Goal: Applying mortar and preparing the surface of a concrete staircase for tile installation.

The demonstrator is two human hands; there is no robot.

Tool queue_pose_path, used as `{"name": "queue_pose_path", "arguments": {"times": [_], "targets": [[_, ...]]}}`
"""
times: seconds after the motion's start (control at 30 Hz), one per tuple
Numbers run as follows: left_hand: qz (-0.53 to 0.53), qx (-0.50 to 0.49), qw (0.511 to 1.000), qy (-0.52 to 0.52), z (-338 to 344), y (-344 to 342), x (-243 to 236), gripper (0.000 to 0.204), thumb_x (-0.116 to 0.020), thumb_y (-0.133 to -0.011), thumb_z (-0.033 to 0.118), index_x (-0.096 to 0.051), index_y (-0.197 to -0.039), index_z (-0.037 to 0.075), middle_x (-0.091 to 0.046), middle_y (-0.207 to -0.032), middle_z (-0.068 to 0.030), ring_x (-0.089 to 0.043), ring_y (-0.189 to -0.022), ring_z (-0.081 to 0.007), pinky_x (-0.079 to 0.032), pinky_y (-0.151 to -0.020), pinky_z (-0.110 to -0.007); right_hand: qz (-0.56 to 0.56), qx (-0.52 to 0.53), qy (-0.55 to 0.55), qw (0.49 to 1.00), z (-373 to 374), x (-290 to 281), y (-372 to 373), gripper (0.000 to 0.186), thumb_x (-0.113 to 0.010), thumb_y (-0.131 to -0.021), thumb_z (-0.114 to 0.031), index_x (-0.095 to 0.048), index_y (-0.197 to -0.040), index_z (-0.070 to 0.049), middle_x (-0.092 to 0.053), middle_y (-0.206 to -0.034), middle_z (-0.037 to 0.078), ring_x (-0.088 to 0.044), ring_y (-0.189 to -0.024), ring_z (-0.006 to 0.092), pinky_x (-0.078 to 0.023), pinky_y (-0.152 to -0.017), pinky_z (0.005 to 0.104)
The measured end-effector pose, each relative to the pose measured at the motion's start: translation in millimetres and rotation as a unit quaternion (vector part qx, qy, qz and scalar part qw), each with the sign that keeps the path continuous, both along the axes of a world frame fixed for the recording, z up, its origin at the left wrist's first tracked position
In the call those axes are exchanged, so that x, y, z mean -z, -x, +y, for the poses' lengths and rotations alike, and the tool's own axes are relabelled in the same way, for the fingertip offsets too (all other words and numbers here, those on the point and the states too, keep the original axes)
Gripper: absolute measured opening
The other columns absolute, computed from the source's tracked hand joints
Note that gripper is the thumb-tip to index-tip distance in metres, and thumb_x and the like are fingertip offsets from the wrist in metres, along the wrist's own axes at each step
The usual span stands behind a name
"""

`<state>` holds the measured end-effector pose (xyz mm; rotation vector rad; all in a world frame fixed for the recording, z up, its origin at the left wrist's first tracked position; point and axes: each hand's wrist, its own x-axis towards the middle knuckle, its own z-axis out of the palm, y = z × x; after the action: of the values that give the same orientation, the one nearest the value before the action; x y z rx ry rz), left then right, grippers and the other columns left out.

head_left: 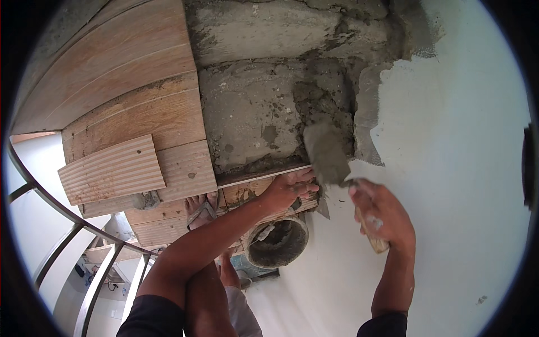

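Note:
My right hand (382, 213) is closed around the wooden handle (375, 240) of a trowel. The trowel's flat blade (327, 156), coated in grey mortar, is over the corner where the bare concrete step (247, 112) meets the wall; whether it touches is unclear. A patch of wet mortar (323, 101) lies just beyond the blade. My left hand (292, 190) is at the right end of a thin tile edge (261, 176) along the step's front, its fingers loosely bent and apart, holding nothing I can see. Below that hand stands a round bucket (278, 242) with mortar inside.
Wood-look tiles (129, 106) cover the stairs at left, with a loose striped tile (112, 171) on top. A curved metal railing (78, 224) borders the left side above a drop. A white wall (449, 168) rises at right. My sandalled foot (202, 212) stands on a lower step.

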<state>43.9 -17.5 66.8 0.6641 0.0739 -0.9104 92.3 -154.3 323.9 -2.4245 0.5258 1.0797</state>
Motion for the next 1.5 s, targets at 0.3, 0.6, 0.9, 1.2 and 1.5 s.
{"name": "queue_pose_path", "arguments": {"times": [0.3,0.6,0.9,1.2,1.5], "targets": [[-0.093,-0.030,0.995,-0.029,3.2,-2.7,-7.2,0.039,-0.053,-0.096,-0.003,-0.057,-0.135,0.000,-0.062,-0.133,-0.0091,-0.059,-0.118,-0.0168,-0.046,-0.102,-0.035,0.018,0.106,-0.037,0.994,0.4,4.9,69.4,0.030,-0.058,-0.101,-0.031,-0.058,-0.104,-0.001,-0.056,-0.062,0.009,-0.054,-0.050,0.0161,-0.045,-0.052,0.0336],[-0.049,-0.002,0.999,-0.004,5.1,-2.4,-9.3,0.050,-0.047,-0.103,0.004,-0.040,-0.152,0.007,-0.049,-0.153,-0.0094,-0.059,-0.125,-0.0230,-0.047,-0.098,-0.036,-0.118,0.261,-0.106,0.952,-21.8,25.1,81.0,0.033,-0.052,-0.104,-0.035,-0.060,-0.103,-0.003,-0.054,-0.066,0.002,-0.052,-0.053,0.0105,-0.045,-0.051,0.0275],[-0.098,-0.054,0.993,-0.038,15.1,6.2,-0.9,0.043,-0.052,-0.103,0.008,-0.048,-0.146,0.001,-0.060,-0.138,-0.0117,-0.057,-0.128,-0.0234,-0.048,-0.099,-0.036,0.122,0.154,-0.116,0.974,-19.4,-6.7,48.3,0.036,-0.055,-0.103,-0.037,-0.056,-0.090,-0.003,-0.053,-0.065,0.003,-0.053,-0.054,0.0129,-0.046,-0.052,0.0296],[-0.015,-0.011,1.000,-0.011,7.2,-2.1,-10.9,0.053,-0.054,-0.099,0.001,-0.041,-0.151,0.003,-0.051,-0.148,-0.0124,-0.054,-0.130,-0.0208,-0.042,-0.108,-0.036,0.029,0.194,0.008,0.981,-24.3,-4.3,54.2,0.030,-0.058,-0.101,-0.034,-0.060,-0.098,-0.004,-0.052,-0.066,0.001,-0.051,-0.058,0.0110,-0.047,-0.056,0.0299],[-0.104,0.018,0.991,-0.081,12.2,-6.0,1.5,0.058,-0.051,-0.096,0.000,-0.038,-0.153,0.002,-0.054,-0.145,-0.0099,-0.059,-0.120,-0.0225,-0.045,-0.098,-0.032,-0.069,0.247,-0.095,0.962,-44.3,50.6,220.6,0.021,-0.069,-0.093,-0.019,-0.057,-0.100,-0.004,-0.056,-0.069,0.000,-0.052,-0.061,0.0093,-0.047,-0.056,0.0295]]}}
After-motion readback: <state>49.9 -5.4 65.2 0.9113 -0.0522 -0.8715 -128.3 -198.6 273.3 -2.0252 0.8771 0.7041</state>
